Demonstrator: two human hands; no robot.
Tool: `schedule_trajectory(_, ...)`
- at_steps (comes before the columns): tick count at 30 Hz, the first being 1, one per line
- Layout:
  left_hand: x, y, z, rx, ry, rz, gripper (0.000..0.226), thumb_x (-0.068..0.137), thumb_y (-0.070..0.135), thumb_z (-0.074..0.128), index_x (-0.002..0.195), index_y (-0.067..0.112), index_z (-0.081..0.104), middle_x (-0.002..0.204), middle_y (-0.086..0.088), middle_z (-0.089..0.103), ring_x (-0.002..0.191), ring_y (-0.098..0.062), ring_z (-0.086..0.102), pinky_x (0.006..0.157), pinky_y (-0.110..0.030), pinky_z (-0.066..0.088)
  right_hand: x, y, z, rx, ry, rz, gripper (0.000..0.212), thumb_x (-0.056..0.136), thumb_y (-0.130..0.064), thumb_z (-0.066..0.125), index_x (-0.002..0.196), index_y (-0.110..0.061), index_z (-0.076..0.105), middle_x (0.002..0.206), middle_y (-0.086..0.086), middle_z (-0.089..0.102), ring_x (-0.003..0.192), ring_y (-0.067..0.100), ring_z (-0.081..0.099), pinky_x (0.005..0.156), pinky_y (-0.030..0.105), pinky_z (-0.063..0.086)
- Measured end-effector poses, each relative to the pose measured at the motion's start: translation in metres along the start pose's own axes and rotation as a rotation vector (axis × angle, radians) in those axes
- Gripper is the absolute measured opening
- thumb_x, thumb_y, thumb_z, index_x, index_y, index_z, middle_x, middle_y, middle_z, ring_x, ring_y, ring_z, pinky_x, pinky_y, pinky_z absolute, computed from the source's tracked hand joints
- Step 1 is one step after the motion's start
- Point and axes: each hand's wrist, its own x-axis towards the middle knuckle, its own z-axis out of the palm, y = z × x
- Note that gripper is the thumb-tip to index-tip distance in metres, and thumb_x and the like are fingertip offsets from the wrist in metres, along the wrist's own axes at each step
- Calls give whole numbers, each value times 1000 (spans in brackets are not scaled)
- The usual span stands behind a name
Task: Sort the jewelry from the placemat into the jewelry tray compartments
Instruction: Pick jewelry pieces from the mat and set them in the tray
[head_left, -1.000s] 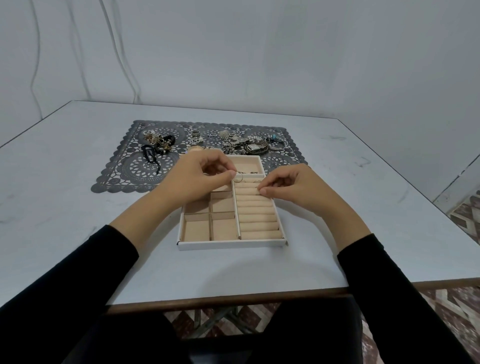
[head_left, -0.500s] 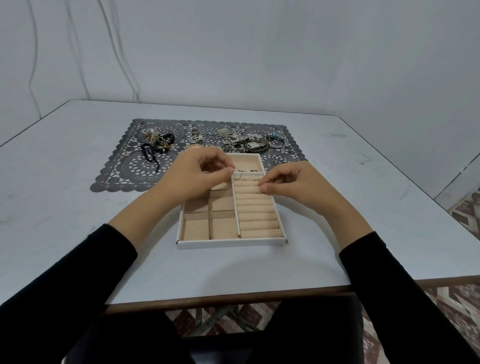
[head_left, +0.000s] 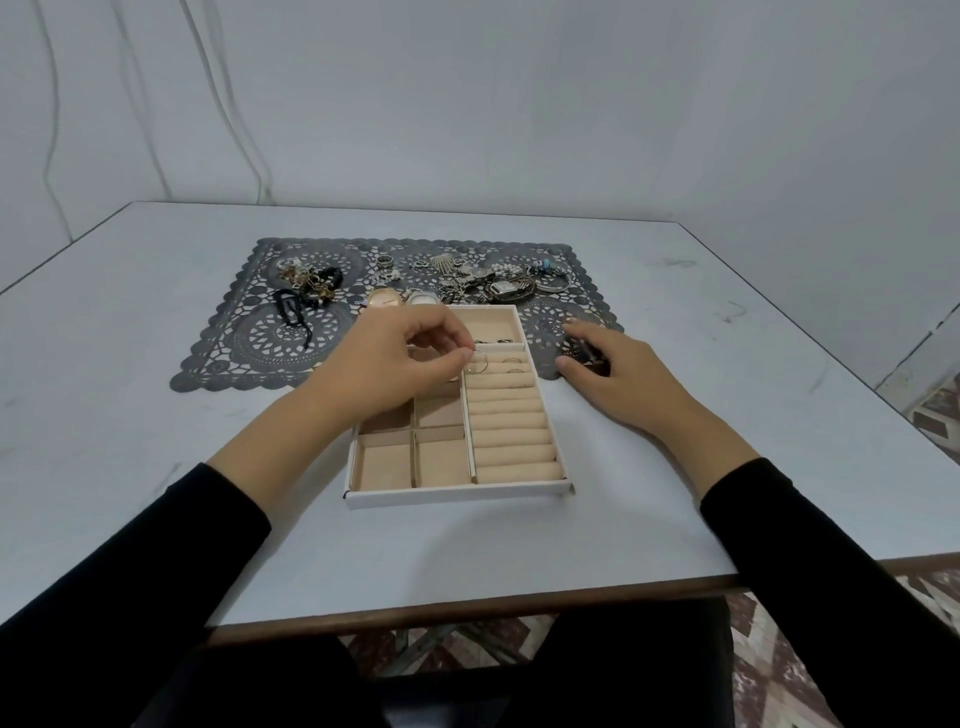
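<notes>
A beige jewelry tray (head_left: 457, 492) with a white rim sits mid-table, square compartments on its left and ring rolls on its right. My left hand (head_left: 400, 358) hovers over the tray's upper left, thumb and forefinger pinching a thin ring (head_left: 478, 361) at the top of the ring rolls. Two or three rings sit in the upper rolls. My right hand (head_left: 608, 369) rests to the right of the tray on the corner of the grey lace placemat (head_left: 244, 338), fingers curled around a small dark item. Mixed jewelry (head_left: 483, 280) lies along the placemat's far edge.
A black cord piece and tangled bracelets (head_left: 306, 286) lie on the placemat's left part. Two watch faces (head_left: 400, 298) sit just behind the tray. The table's front edge (head_left: 467, 608) is close to my body; a wall stands behind.
My right hand left the ring rolls and moved right onto the placemat's corner. My left hand stayed over the tray with the ring pinched.
</notes>
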Motion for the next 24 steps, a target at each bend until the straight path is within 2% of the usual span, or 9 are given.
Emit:
schedule_trajectory(3,0,-1,0,48,-18,28,4,85,18,74,88,20,74,86,12,73,84,1,66,77,-8,47,2,2,3,-81,-62,1,45,96,-37,53,138,-21,49,146,-5,45,133,12,42,99,18,29)
schedule_trajectory(5,1,-1,-1,91,-39,45,3,84,23,75,87,21,74,84,12,72,84,0,66,76,-8,46,2,2,3,-73,-63,8,45,96,-38,52,138,-22,49,148,-5,43,136,11,39,104,21,29)
schedule_trajectory(10,3,-1,1,215,-66,128,6,84,21,77,90,19,76,84,13,72,88,4,63,73,-3,42,1,1,2,-76,-71,2,44,96,-39,51,138,-23,49,149,-7,42,136,10,39,102,21,29)
schedule_trajectory(14,5,-2,0,283,-107,188,9,85,21,74,94,19,75,89,11,71,91,4,61,75,-5,43,1,2,2,-61,-62,3,44,96,-38,52,137,-22,50,149,-6,42,136,9,38,102,20,28)
schedule_trajectory(19,4,-1,0,261,-135,218,9,85,24,76,93,20,76,89,11,72,86,0,64,75,-10,47,1,1,2,-68,-66,4,45,96,-39,52,138,-22,50,148,-7,43,135,8,39,99,17,29)
schedule_trajectory(24,5,1,-1,236,-168,223,12,85,28,74,95,21,77,91,13,72,91,5,62,79,-5,43,0,0,1,-66,-70,4,45,96,-38,52,138,-22,50,148,-7,43,135,9,39,100,19,29)
